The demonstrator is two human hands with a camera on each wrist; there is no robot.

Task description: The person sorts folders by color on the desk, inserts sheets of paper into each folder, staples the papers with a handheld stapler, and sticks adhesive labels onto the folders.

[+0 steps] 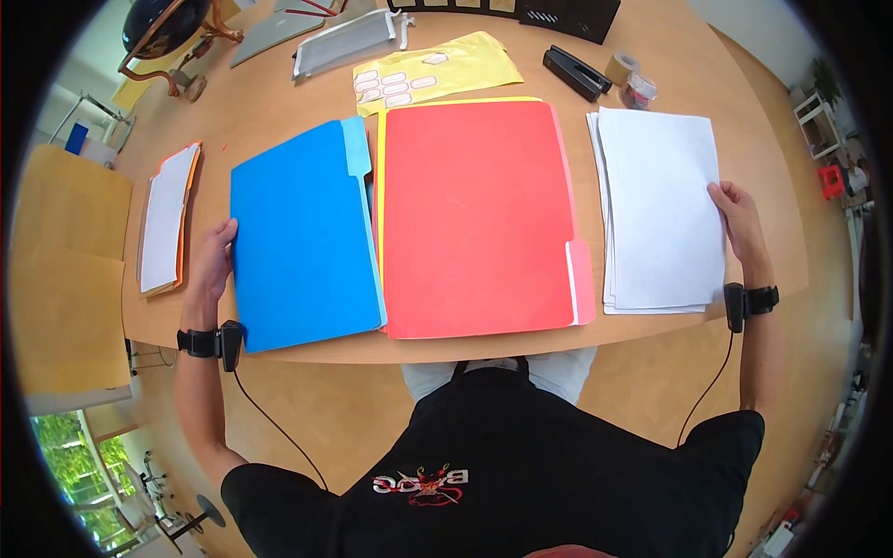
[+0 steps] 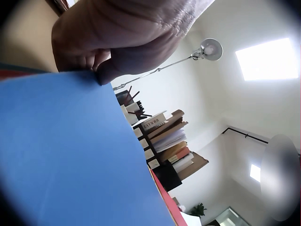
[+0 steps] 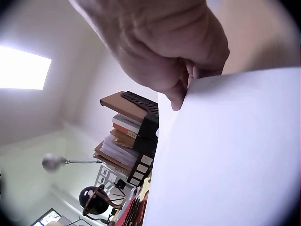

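We saw the blue folder [image 1: 302,237] at the near left part of the table [image 1: 279,102], its light-blue tab toward the red folder [image 1: 474,219]. The person's left hand [image 1: 214,256] gripped it by its left edge, the thumb on the upper face and the other fingers curled at the border. The right hand [image 1: 739,219] pinched the right edge of the white sheets [image 1: 660,214], which lay on the other side of the red folder. We could not tell whether either hand bore any weight.

By our judgement, the handling was under way rather than finished, since both hands had hold of something. The blue folder, the red one and the sheets lay side by side, and the sheets were outside the folders, their left edges not flush. A yellow folder [image 1: 381,158] showed from under the red one. We could not tell whether any folder had papers inside.

Further out, we saw a smaller white-and-orange stack [image 1: 167,219] beyond the left hand, touched by neither hand. Behind the red folder lay a yellow sheet with labels [image 1: 465,70], and to its right the black stapler [image 1: 577,73] and a tape roll [image 1: 621,67].
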